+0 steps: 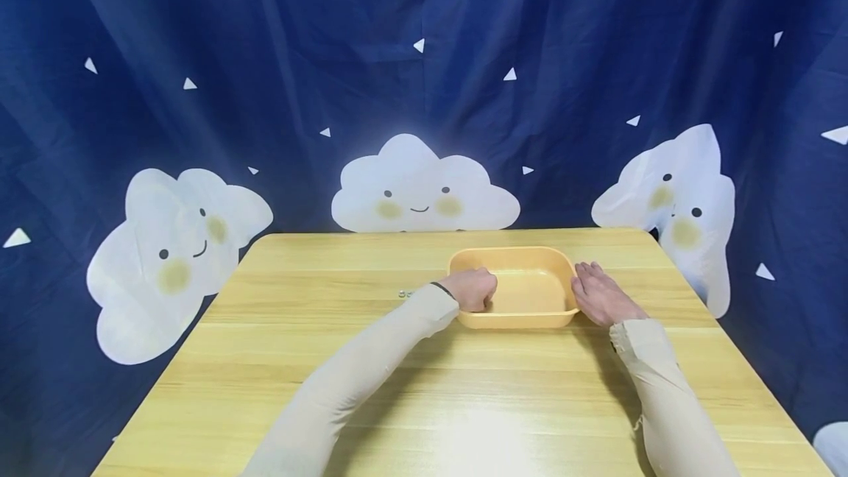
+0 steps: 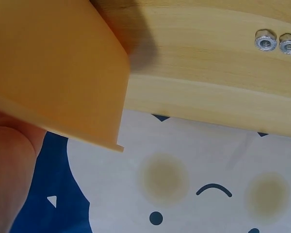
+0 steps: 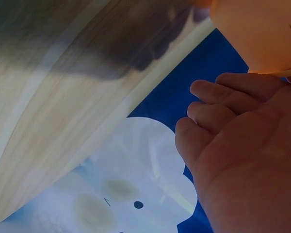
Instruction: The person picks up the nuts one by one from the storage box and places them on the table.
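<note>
A shallow orange plastic tray [image 1: 523, 319] sits on the far middle of the wooden table [image 1: 424, 403]. My left hand [image 1: 472, 289] is curled over the tray's left rim and grips it. The left wrist view shows the tray wall [image 2: 53, 68] close up, with part of the left hand [image 2: 9, 165] below it. On the other side, my right hand [image 1: 596, 293] lies with straight fingers on the table against the tray's right side. In the right wrist view the right hand [image 3: 242, 145] is relaxed just under the tray corner [image 3: 257, 34]. The tray looks empty.
Two small metal nuts [image 1: 404, 293] lie side by side on the table left of the tray, and the same nuts [image 2: 276, 42] show in the left wrist view. A blue curtain [image 1: 424, 57] with white clouds hangs behind the table. Both sleeves are beige.
</note>
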`<state>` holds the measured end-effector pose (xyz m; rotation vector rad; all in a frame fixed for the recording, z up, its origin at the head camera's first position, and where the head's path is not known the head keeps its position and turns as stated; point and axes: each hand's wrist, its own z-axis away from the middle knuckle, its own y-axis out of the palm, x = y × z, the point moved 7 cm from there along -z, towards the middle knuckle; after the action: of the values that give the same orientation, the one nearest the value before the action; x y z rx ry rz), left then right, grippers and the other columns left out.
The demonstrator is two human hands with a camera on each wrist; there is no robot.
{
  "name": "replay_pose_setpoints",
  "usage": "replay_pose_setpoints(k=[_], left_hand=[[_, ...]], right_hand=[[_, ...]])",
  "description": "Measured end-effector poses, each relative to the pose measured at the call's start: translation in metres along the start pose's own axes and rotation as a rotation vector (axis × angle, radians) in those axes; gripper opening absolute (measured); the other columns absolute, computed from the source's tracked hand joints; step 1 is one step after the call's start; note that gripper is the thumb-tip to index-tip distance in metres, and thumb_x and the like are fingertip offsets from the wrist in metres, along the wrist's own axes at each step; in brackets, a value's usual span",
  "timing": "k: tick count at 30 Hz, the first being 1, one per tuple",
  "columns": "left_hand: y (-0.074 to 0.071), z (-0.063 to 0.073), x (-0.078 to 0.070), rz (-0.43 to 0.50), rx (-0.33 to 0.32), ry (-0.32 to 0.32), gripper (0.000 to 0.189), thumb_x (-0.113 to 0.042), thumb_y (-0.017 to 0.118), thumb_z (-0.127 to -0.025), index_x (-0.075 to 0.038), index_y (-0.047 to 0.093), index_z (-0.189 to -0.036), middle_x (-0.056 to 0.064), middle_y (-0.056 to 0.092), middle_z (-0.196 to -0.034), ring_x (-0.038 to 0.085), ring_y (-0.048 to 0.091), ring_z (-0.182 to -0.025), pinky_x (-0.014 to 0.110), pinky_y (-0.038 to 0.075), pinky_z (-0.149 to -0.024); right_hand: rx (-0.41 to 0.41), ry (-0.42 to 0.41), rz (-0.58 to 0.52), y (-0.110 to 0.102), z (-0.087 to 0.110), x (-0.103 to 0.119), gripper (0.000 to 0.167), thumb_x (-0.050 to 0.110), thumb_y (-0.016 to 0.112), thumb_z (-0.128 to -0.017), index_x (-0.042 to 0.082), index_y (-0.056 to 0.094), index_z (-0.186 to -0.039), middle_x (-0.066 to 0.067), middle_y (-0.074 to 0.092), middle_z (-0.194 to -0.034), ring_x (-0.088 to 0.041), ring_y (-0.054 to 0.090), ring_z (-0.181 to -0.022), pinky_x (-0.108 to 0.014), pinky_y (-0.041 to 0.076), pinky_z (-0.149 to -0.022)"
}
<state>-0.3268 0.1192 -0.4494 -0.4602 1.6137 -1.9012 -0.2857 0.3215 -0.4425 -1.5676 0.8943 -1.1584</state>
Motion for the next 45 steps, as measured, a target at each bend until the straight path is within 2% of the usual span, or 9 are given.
replay_pose_setpoints(k=[5, 11, 14, 18, 24, 34, 36, 42, 45], left_hand=[[-0.001, 0.001, 0.002, 0.026, -0.008, -0.002, 0.055, -0.004, 0.063, -0.096, -0.017, 0.026, -0.058, -0.005, 0.014, -0.06, 0.009, 0.016, -0.053, 0.021, 0.019, -0.052], [-0.003, 0.002, 0.005, 0.017, -0.018, -0.031, 0.053, -0.004, 0.068, -0.093, -0.018, 0.032, -0.057, -0.006, 0.024, -0.059, 0.008, 0.027, -0.052, 0.018, 0.029, -0.051], [-0.004, 0.003, 0.005, 0.01, -0.014, -0.037, 0.051, -0.006, 0.068, -0.094, -0.018, 0.034, -0.057, -0.006, 0.027, -0.058, 0.008, 0.028, -0.052, 0.018, 0.03, -0.051], [-0.005, 0.003, 0.004, -0.011, -0.01, -0.019, 0.052, -0.004, 0.066, -0.095, -0.018, 0.032, -0.057, -0.005, 0.022, -0.057, 0.008, 0.022, -0.052, 0.019, 0.025, -0.051], [-0.005, 0.004, 0.002, 0.007, -0.019, 0.014, 0.056, 0.004, 0.062, -0.093, -0.017, 0.028, -0.055, -0.005, 0.015, -0.056, 0.008, 0.015, -0.052, 0.019, 0.019, -0.05], [-0.007, 0.003, 0.005, -0.03, -0.075, 0.011, 0.058, 0.0, 0.069, -0.091, -0.018, 0.026, -0.056, -0.006, 0.016, -0.057, 0.007, 0.02, -0.053, 0.017, 0.026, -0.051], [-0.009, 0.004, 0.005, -0.019, -0.084, 0.01, 0.056, 0.001, 0.069, -0.09, -0.018, 0.028, -0.056, -0.006, 0.019, -0.057, 0.007, 0.023, -0.053, 0.016, 0.028, -0.052], [-0.012, 0.009, 0.01, 0.049, -0.111, -0.024, 0.045, 0.006, 0.069, -0.087, -0.017, 0.043, -0.059, -0.006, 0.046, -0.06, 0.006, 0.043, -0.057, 0.014, 0.038, -0.054], [-0.013, 0.012, 0.014, 0.062, -0.107, -0.041, 0.047, 0.007, 0.072, -0.086, -0.017, 0.042, -0.059, -0.006, 0.045, -0.061, 0.006, 0.043, -0.057, 0.013, 0.037, -0.053]], right_hand=[[0.006, 0.008, -0.008, 0.0, 0.0, 0.0, 0.054, 0.014, 0.027, -0.108, -0.03, 0.039, -0.137, -0.049, 0.04, -0.146, -0.064, 0.034, -0.142, -0.065, 0.029, -0.122], [-0.001, -0.009, 0.004, -0.002, 0.0, 0.003, 0.053, 0.013, 0.029, -0.108, -0.03, 0.041, -0.135, -0.049, 0.042, -0.144, -0.063, 0.037, -0.14, -0.064, 0.031, -0.121], [-0.001, -0.005, -0.011, -0.002, 0.0, 0.002, 0.053, 0.013, 0.029, -0.108, -0.03, 0.041, -0.135, -0.049, 0.042, -0.145, -0.063, 0.036, -0.141, -0.065, 0.03, -0.121], [0.001, 0.009, -0.026, 0.0, -0.001, 0.0, 0.054, 0.013, 0.027, -0.108, -0.03, 0.04, -0.137, -0.049, 0.04, -0.146, -0.064, 0.033, -0.142, -0.065, 0.029, -0.122], [0.007, 0.012, -0.027, 0.001, -0.003, -0.001, 0.053, 0.013, 0.026, -0.108, -0.03, 0.039, -0.137, -0.049, 0.04, -0.147, -0.064, 0.033, -0.142, -0.065, 0.028, -0.122], [0.023, 0.025, -0.036, 0.002, -0.002, -0.002, 0.054, 0.014, 0.026, -0.109, -0.029, 0.038, -0.139, -0.048, 0.038, -0.148, -0.066, 0.031, -0.142, -0.066, 0.028, -0.122], [0.018, 0.02, -0.033, 0.002, -0.002, -0.002, 0.054, 0.014, 0.026, -0.109, -0.029, 0.039, -0.138, -0.049, 0.039, -0.147, -0.066, 0.032, -0.141, -0.066, 0.029, -0.122], [0.002, 0.008, -0.034, 0.003, -0.001, -0.002, 0.053, 0.014, 0.027, -0.109, -0.03, 0.04, -0.137, -0.049, 0.04, -0.146, -0.065, 0.034, -0.141, -0.065, 0.029, -0.122], [0.005, 0.0, -0.026, 0.004, -0.001, -0.002, 0.054, 0.014, 0.025, -0.109, -0.03, 0.039, -0.137, -0.049, 0.04, -0.146, -0.065, 0.034, -0.141, -0.065, 0.028, -0.122]])
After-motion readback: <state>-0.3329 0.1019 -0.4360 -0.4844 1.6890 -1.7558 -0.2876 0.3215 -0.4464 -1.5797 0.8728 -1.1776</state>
